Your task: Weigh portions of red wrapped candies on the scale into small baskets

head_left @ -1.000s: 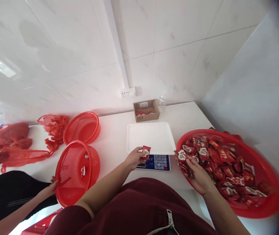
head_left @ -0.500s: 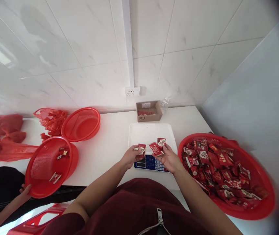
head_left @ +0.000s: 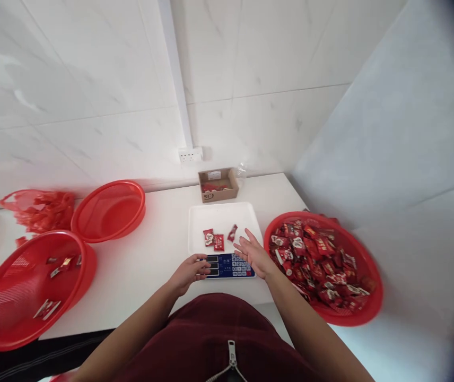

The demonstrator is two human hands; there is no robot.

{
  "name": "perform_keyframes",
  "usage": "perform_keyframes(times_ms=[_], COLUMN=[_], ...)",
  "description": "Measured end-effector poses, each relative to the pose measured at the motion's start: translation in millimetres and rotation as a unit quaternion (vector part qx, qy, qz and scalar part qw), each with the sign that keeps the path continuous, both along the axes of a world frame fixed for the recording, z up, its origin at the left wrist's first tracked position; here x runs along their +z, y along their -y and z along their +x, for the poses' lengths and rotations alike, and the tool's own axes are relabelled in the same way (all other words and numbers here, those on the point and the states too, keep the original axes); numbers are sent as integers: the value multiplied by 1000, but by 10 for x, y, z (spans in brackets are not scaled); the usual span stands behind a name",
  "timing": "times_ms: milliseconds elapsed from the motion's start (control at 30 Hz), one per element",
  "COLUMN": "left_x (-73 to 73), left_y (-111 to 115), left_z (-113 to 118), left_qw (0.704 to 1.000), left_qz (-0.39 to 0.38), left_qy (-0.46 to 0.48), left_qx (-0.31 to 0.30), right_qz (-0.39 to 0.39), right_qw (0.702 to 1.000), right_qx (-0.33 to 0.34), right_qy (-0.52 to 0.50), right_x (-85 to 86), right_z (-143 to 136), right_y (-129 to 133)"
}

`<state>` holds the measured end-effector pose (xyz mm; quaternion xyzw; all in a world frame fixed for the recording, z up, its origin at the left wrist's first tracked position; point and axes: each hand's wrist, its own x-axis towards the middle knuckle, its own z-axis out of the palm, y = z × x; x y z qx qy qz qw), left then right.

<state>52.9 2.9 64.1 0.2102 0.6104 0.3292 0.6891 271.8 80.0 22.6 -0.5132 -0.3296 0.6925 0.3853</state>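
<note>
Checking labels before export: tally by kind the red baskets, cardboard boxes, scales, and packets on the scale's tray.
Red baskets: 3
Cardboard box: 1
Scale: 1
Packets on its tray: 3
Total: 8

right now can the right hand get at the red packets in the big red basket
Likely yes: the open, empty right hand is beside the red plastic basket, whose red packets lie uncovered.

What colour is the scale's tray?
The tray is white, seen best in the head view.
</note>
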Motion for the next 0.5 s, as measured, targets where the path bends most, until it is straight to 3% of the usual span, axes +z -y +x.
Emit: perform_keyframes(times_ms=[100,200,300,400,500], left_x=[-51,-97,-130,-143,-135], left_y=[63,102,121,120,103], left_z=[-30,-45,-21,31,77], left_qw=[1000,1000,1000,999,999], left_qz=[-2,-6,-12,-14,-11], left_qy=[-11,-12,-13,-12,-9], left_qx=[-20,-23,-24,-33,-47], right_qz=[95,174,179,164,161], right_qw=[979,909,861,828,805], right_qx=[-21,-58,-17,42,34], right_qy=[181,374,476,535,570], right_x=[7,-93,-256,-410,-495], right_z=[322,847,1240,1325,1252], right_y=[1,22,82,136,143])
